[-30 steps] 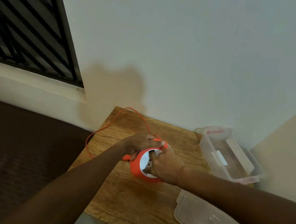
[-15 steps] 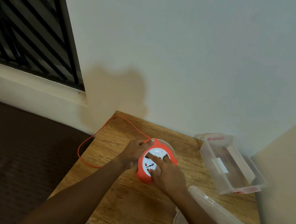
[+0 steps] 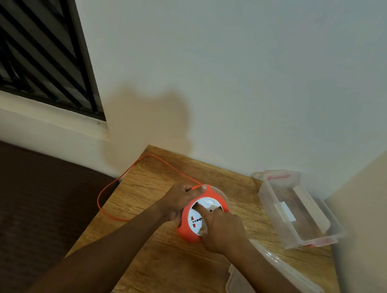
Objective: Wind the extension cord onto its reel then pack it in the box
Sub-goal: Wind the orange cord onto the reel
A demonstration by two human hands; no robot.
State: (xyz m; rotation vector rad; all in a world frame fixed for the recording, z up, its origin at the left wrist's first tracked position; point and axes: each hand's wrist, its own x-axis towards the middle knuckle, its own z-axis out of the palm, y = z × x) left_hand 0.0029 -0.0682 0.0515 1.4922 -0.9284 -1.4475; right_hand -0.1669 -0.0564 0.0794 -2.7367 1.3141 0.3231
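The orange reel (image 3: 200,215) stands on the wooden worktop (image 3: 165,272). The left hand (image 3: 180,198) pinches the orange cord (image 3: 111,190) at the reel's top edge. The right hand (image 3: 222,230) presses the white face with index finger stretched, other fingers curled. The clear box (image 3: 300,212) lies near, its lid (image 3: 275,291) beside.

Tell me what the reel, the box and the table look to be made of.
Reel: likely moulded plastic, smooth orange shell and white face, evenly coloured.
Box: clear plastic; the table's grain shows through its walls.
Table: wood or wood-look laminate, matt, with streaked brown grain; which one cannot be told.
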